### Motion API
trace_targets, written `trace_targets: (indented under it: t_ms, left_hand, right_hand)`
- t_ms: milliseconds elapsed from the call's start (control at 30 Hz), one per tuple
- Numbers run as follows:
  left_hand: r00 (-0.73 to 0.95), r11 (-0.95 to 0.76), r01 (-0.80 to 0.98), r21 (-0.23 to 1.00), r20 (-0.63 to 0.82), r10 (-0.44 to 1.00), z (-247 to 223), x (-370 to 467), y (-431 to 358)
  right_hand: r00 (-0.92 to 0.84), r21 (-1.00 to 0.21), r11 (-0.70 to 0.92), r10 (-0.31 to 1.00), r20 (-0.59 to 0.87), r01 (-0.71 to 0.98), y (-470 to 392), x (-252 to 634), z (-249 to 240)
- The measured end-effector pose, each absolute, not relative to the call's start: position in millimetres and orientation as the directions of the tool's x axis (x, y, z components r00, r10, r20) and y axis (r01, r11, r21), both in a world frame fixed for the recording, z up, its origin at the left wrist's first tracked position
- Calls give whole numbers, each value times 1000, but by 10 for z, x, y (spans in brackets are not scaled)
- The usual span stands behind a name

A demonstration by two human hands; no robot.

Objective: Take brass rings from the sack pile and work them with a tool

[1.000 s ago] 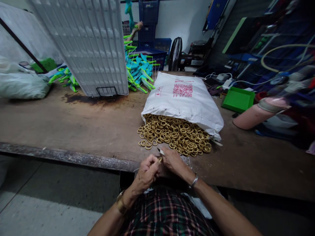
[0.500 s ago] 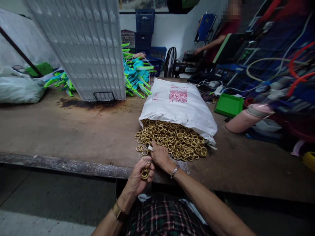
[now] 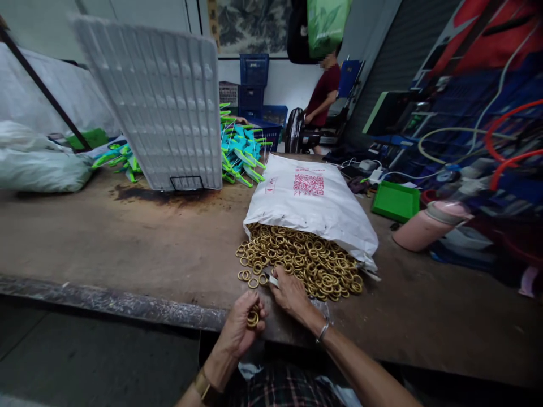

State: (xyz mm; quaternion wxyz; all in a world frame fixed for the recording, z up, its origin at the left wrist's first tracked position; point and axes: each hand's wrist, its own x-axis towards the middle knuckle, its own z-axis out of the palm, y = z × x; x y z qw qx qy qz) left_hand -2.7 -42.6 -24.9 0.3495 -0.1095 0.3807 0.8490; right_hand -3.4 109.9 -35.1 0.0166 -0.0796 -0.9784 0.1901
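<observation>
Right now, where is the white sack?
In the head view, the white sack lies right of centre, left of the green tray, with golden rings at its mouth.

"Hands?"
"Two working here! One left hand (image 3: 241,327), one right hand (image 3: 292,295), and one small tool (image 3: 274,280) in the right."
"And the gold-coloured rings (image 3: 311,254)?"
"Oh, a whole heap, too many to tally! Several in the left hand, overlapping, no clean count. One white sack (image 3: 271,198)."
"Round about?"
"One green tray (image 3: 394,202)! One pink bottle (image 3: 426,230)! One ribbed panel (image 3: 169,113), one watch (image 3: 206,389), one bracelet (image 3: 323,329)!"
"By the fan (image 3: 294,131)?"
"One co-worker (image 3: 326,90)!"
</observation>
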Motion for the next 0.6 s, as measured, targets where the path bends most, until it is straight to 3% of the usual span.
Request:
trace_targets:
  t_ms: [267,433,600]
  left_hand:
    - [-866,-35,-396,918,-360,348,-291,-48,-257]
    - [-864,138,-263,955,-296,406,-372,-89,-171]
    - [-895,106,-183,977,-210,393,-535,-139,-94]
  right_hand:
    - [-995,-582,813,64,81,5,1190,145,-362]
    - [-994,-667,741,-3,110,-76,1213,296,-383]
    - [-994,-819,572,107,24,41,1253,297,-521]
